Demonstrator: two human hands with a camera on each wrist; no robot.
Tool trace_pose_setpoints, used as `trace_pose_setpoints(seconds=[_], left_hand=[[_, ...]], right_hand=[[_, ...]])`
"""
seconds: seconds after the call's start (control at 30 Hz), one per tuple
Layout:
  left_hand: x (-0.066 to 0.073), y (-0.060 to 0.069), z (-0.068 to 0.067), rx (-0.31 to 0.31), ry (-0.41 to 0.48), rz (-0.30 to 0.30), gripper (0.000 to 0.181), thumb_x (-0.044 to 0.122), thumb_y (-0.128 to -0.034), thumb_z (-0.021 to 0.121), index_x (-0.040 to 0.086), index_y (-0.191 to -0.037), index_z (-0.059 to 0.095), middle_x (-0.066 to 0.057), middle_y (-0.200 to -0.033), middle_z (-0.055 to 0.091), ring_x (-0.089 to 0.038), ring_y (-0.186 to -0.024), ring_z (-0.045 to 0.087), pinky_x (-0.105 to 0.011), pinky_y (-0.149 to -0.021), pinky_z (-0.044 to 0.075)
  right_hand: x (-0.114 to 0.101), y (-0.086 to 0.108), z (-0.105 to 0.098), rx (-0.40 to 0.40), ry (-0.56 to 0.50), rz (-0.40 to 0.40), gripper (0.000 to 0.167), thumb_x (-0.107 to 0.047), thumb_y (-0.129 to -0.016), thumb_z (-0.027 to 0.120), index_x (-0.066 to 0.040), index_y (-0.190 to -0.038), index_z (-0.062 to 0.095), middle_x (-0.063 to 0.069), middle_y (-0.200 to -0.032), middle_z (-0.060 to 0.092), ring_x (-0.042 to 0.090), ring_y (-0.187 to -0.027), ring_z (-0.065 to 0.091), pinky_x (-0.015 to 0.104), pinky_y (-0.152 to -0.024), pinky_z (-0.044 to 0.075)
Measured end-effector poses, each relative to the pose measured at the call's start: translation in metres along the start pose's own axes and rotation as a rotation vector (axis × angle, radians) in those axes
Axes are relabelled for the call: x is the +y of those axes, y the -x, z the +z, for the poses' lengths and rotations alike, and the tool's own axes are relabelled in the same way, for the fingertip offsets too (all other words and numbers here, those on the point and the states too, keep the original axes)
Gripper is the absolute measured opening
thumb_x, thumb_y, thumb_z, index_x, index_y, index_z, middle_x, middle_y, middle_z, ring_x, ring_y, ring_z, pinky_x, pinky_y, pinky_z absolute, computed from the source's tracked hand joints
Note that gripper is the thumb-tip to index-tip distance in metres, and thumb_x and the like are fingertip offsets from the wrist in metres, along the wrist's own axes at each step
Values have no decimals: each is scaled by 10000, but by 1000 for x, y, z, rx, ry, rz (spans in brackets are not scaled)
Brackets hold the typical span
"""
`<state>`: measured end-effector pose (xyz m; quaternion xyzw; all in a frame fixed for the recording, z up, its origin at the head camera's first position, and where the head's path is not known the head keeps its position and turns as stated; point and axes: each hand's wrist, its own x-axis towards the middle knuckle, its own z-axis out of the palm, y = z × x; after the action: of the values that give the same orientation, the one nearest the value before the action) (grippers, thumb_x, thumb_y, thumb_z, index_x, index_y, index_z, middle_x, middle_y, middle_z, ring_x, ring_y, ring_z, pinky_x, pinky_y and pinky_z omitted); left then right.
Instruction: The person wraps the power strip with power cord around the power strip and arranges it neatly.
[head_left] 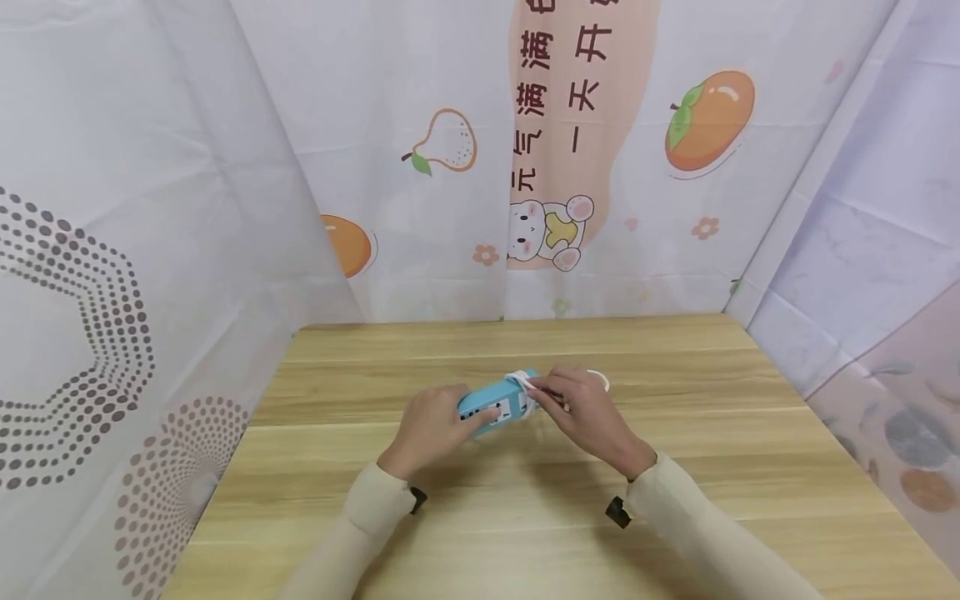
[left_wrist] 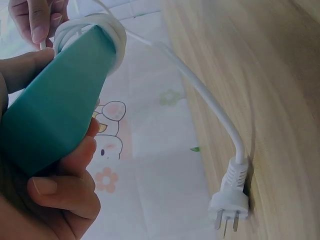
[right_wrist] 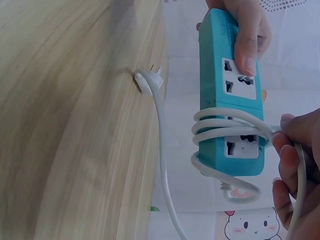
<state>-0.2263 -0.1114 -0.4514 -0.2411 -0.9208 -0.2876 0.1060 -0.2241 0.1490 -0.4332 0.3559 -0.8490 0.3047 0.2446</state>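
Observation:
A teal power strip (right_wrist: 212,90) with white socket panels is held above the table. My left hand (head_left: 433,423) grips one end, its thumb lying on the socket face. White cord (right_wrist: 225,132) is wound several times around the other end. At that wrapped end my right hand (head_left: 581,412) pinches the cord between thumb and fingers, close beside the strip. From there the loose cord runs on to a white three-pin plug (left_wrist: 229,200), which lies on the table in the left wrist view.
The wood-grain table (head_left: 480,533) spreads under both hands. White printed curtains (head_left: 390,75) hang behind it and along both sides. A dark band piece (head_left: 618,512) shows by the right wrist.

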Motion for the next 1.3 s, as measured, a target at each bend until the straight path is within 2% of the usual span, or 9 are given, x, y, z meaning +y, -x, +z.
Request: trace_pose_setpoints(seconds=[0.23,0.47,0.67,0.93,1.17,1.3], left_hand=[[2,0,-9,15,24,-16,418,543,-929,716,165,-772,631,98,-582,492,-64,-504,453,-256,-492,359],[-1,1,-16,44,39,-51,418,534,-918,735,158,-764,635,83,-581,478,-84,-498,415,-266,-489,309],[-4,1,-16,52,27,-61,428,550,-930,713,167,-766,619,78,-582,468,-77,-494,396,-264,-486,289],[-6,1,-17,91,61,-71,432,534,-952,694,173,-742,583,69,-579,447,-88,-486,386,-268,-484,286],[-8,0,-19,98,141,-114,422,538,-964,676,163,-776,630,63,-603,530,-102,-497,456,-278,-480,356],[-5,-1,-22,90,192,-142,426,548,-957,679,150,-806,650,49,-625,558,-123,-518,488,-297,-495,385]], right_hand=[[-2,2,0,58,-1,-5,194,-76,-900,798,-56,-1093,788,-103,-792,613,50,-659,482,239,-572,416],[-4,4,2,71,-46,43,108,-104,-916,789,-102,-1023,786,-118,-841,669,58,-701,519,253,-582,450],[-6,4,4,45,-68,91,59,-121,-947,758,-125,-1002,778,-122,-849,670,53,-725,554,260,-594,451],[-9,6,7,5,-108,123,56,-142,-978,722,-145,-1008,770,-100,-852,667,46,-716,567,259,-609,482],[-6,9,12,-68,-142,108,131,-73,-974,704,-137,-1056,784,-139,-792,622,27,-674,545,244,-594,480],[-6,10,15,-113,-204,118,159,-32,-976,685,-114,-1068,786,-89,-810,664,100,-665,621,235,-602,519]])
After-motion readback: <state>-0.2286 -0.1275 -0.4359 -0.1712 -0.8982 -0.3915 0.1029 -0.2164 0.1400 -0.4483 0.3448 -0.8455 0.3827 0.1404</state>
